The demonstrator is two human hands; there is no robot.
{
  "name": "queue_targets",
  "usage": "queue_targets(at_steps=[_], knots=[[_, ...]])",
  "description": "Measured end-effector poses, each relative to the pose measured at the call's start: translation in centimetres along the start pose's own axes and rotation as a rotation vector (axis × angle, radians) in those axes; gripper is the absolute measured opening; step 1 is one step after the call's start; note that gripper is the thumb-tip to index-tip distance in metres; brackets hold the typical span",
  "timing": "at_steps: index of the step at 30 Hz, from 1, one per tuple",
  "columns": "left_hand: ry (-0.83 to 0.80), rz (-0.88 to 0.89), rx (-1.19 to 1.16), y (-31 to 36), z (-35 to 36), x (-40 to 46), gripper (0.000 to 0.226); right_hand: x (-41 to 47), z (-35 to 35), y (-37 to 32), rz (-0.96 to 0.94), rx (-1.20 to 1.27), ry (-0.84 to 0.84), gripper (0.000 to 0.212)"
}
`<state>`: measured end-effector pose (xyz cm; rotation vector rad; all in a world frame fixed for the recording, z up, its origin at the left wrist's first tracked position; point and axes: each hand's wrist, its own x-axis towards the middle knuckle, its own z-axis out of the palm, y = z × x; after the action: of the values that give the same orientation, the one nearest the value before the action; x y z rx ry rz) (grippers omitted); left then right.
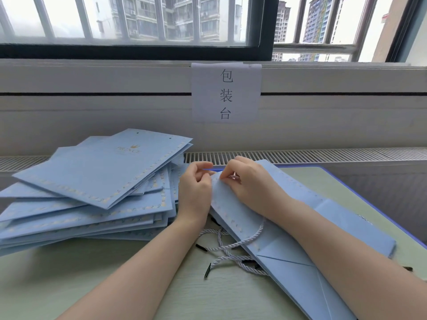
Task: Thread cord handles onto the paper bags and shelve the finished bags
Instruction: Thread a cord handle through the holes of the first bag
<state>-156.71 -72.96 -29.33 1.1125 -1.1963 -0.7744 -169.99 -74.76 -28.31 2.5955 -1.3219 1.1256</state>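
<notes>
Flat light-blue paper bag with gold-dotted border (300,229) lying on the pale green tabletop (161,285), long axis running diagonally, open top edge pointing up-left toward the window, folded base toward the lower right. Left hand (195,192) at the bag's top corner, fingers (203,167) curled and pinching the upper edge. Right hand (249,181) resting on the same corner, fingers (227,173) bent and pinching something small at the edge; whether a cord tip, not clear. Twisted pale lilac cord handles with black tips (227,247) lying loose and tangled on the tabletop just beside and partly under the bag's near edge, one looping over the bag's face. Untidy stack of matching flat light-blue paper bags (92,188) to the left, touching the left wrist, top one printed with a gold crown and "PRINCE". White paper sign with three black characters (226,92) taped to the wall under the dark-framed window (138,50).
</notes>
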Motion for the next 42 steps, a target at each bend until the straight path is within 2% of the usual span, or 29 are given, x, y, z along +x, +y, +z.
queue_targets(at_steps=[2,5,10,12,14,16,19,24,29,33,36,39,42], knots=[[0.012,-0.052,-0.094,0.2,-0.2,0.1,0.031,-0.1,0.1,0.4,0.035,0.108,0.044,0.006],[0.022,-0.04,-0.15,0.4,-0.3,0.2,0.029,-0.2,0.3,0.3,0.035,0.112,0.059,0.011],[0.042,-0.041,-0.231,0.9,-0.3,0.0,0.025,-0.2,0.3,0.0,0.11,0.103,-0.065,0.032],[0.003,-0.063,-0.232,1.3,0.0,-0.1,0.021,-0.1,0.3,-0.1,0.122,0.148,0.01,0.033],[-0.034,-0.036,-0.146,1.6,0.4,-0.1,0.027,0.0,0.2,-0.1,0.114,0.145,0.1,0.027],[-0.071,0.012,-0.013,1.7,0.6,0.1,0.041,-0.1,0.1,-0.2,0.101,0.142,0.149,0.021],[-0.16,-0.009,0.071,2.1,0.5,0.7,0.057,-0.2,0.1,-0.5,0.077,0.153,0.193,0.017],[-0.226,-0.078,0.181,3.3,-0.1,1.6,0.057,-0.1,-0.1,-0.7,0.089,0.207,0.217,0.021],[-0.155,-0.113,0.137,3.5,-0.1,1.7,0.056,0.1,-0.6,-1.2,0.101,0.291,0.237,0.022],[-0.102,-0.073,0.136,3.2,0.1,1.3,0.055,0.3,-1.2,-1.7,0.22,0.451,0.177,0.02],[-0.048,-0.062,0.088,3.3,0.2,1.2,0.056,0.5,-1.5,-2.0,0.27,0.506,0.195,0.023],[0.025,-0.065,0.057,3.6,0.1,1.2,0.056,0.4,-1.6,-1.8,0.294,0.506,0.208,0.024],[0.001,-0.062,0.108,3.2,-0.1,1.4,0.052,0.5,-1.6,-1.7,0.289,0.451,0.186,0.019]])
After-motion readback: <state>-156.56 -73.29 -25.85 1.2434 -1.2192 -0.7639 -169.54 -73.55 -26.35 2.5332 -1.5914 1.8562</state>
